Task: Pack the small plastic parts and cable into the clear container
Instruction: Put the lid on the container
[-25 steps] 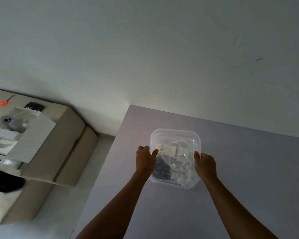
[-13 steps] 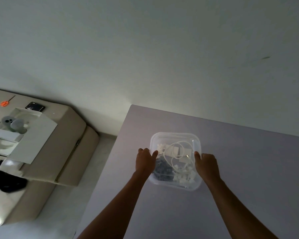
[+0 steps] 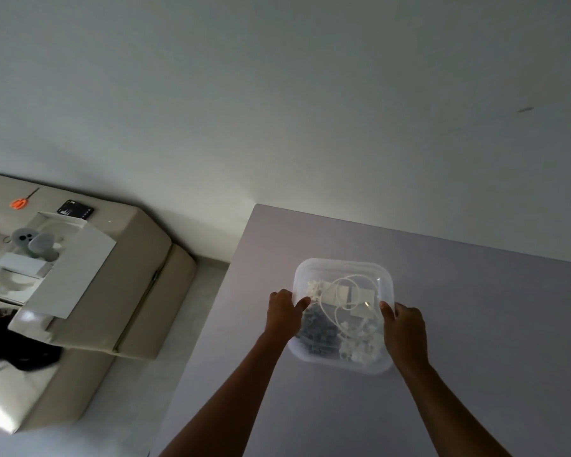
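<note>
A clear square container (image 3: 343, 267) sits on the grey table (image 3: 475, 324). Inside it lie a coiled white cable (image 3: 338, 303), white plastic parts (image 3: 360, 352) at the near right, and dark grey parts (image 3: 317, 331) at the near left. My left hand (image 3: 282, 313) grips the container's left side, thumb on the rim. Gripping the right side in the same way is my right hand (image 3: 404, 326). The hands hide parts of both side walls.
The table's left edge (image 3: 218, 308) runs close to the container. Left of it, beyond a strip of floor, stands a beige sofa (image 3: 139, 291) carrying an open white box (image 3: 63, 265), orange scissors (image 3: 20, 202) and a black device (image 3: 75, 209). A pale wall rises behind.
The view has shifted slightly, and the container sits a little lower in the frame. Both hands keep the same grip on its sides.
</note>
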Motion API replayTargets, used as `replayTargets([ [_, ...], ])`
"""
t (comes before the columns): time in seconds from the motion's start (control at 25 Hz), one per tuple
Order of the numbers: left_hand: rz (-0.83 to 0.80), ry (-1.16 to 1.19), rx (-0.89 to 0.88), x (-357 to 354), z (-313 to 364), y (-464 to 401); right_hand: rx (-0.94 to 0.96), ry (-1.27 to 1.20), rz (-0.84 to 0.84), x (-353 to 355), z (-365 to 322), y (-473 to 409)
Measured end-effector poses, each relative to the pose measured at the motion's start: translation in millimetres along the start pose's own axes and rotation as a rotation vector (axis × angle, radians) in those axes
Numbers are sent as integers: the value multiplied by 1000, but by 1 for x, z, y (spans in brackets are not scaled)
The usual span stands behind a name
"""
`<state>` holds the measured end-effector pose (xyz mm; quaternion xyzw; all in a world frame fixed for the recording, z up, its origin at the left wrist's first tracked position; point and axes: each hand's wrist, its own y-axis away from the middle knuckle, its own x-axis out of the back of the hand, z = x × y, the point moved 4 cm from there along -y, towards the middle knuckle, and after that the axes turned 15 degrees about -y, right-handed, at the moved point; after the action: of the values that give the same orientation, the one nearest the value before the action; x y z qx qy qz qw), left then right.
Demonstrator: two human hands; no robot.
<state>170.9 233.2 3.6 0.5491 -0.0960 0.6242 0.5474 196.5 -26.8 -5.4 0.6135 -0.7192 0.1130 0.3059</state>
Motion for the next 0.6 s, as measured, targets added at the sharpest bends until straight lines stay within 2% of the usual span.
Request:
replayTargets([
  [0.36, 123, 5, -20, -1, 14, 5, 45, -129, 75, 9, -4, 2],
  [0.6, 104, 21, 0, 2, 19, 2, 47, -149, 68, 7, -1, 7],
])
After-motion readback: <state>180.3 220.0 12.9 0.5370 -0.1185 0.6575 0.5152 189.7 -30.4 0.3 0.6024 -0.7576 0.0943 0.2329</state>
